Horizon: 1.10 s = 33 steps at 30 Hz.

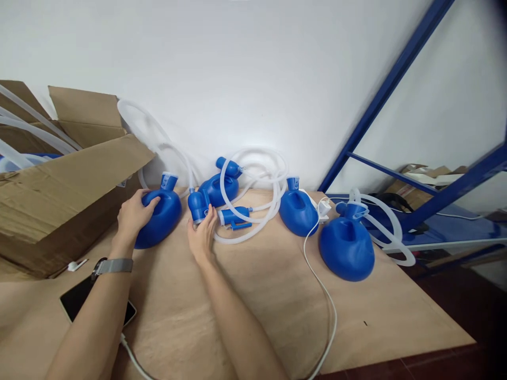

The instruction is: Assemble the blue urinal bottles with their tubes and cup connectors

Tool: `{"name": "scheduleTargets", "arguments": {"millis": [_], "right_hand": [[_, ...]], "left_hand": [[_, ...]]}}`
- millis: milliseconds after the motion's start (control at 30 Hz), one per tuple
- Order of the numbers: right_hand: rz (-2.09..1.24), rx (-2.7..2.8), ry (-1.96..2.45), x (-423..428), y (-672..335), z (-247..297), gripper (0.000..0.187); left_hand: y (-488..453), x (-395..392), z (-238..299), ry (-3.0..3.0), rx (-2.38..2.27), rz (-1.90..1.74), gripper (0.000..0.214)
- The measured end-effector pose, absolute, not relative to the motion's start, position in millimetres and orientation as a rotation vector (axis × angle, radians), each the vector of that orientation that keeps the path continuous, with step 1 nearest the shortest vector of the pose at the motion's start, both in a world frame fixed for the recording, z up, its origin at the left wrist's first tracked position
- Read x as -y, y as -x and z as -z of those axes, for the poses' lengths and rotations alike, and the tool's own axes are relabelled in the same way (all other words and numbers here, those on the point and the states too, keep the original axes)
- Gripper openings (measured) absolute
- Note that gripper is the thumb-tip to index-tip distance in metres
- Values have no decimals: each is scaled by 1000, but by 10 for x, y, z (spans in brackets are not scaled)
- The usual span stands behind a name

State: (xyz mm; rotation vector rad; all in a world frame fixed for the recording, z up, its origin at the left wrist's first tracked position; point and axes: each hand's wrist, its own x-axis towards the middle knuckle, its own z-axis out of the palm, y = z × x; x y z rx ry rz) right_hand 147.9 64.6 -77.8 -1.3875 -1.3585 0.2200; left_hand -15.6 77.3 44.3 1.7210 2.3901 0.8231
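Observation:
My left hand [137, 211] is closed round the handle of a blue urinal bottle [166, 214] that rests on the table with its white-rimmed neck up. To the right of it, my right hand [202, 232] grips a blue cup-shaped hose end [196, 203], fingers about its lower part. A clear hose [180, 150] rises from that piece and loops to the left against the wall. Just behind lies another blue urinal bottle [224, 190] on its side. A second blue hose end [235, 215] with a clip lies close to my right fingers, its clear hose [273, 208] coiled beside it.
Two blue bottles [299, 214] [346, 250] stand on the right, near a white charger [324, 207] and cable [327, 295]. An open cardboard box [79, 195] with hoses fills the left. A phone [77, 298] lies under my left forearm. Blue shelving [380, 79] rises at right.

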Motion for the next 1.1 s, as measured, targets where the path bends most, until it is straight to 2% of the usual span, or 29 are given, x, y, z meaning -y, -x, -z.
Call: {"name": "scheduleTargets", "arguments": {"millis": [233, 367, 467, 533, 600, 667, 767, 833, 933, 1100], "right_hand": [[-455, 1989, 1182, -593, -1478, 662, 74], [-483, 2202, 1118, -567, -1524, 601, 88], [-486, 2273, 1050, -595, -1533, 613, 103], [-478, 2325, 1003, -613, -1530, 627, 105], [-456, 2366, 965, -620, -1532, 626, 97], [-375, 2364, 971, -618, -1559, 610, 78], [-158, 2326, 1049, -606, -1719, 578, 41], [-60, 2342, 1064, -589, -1942, 571, 28], [14, 2404, 1041, -541, -2426, 589, 24], [202, 2330, 1178, -484, -3191, 656, 33]], "left_hand": [[249, -725, -436, -1631, -2532, -896, 64], [283, -686, -455, -1702, -2528, -878, 66], [231, -717, -471, -1888, -2430, -756, 79], [140, -758, -453, -2057, -2350, -575, 91], [17, -795, -400, -2168, -2282, -390, 100], [-103, -812, -319, -2201, -2262, -325, 99], [-192, -802, -195, -2244, -2281, -453, 87], [-174, -791, -144, -2248, -2301, -579, 82], [-94, -792, -128, -2172, -2339, -699, 80], [-59, -807, -160, -2126, -2334, -741, 84]]}}
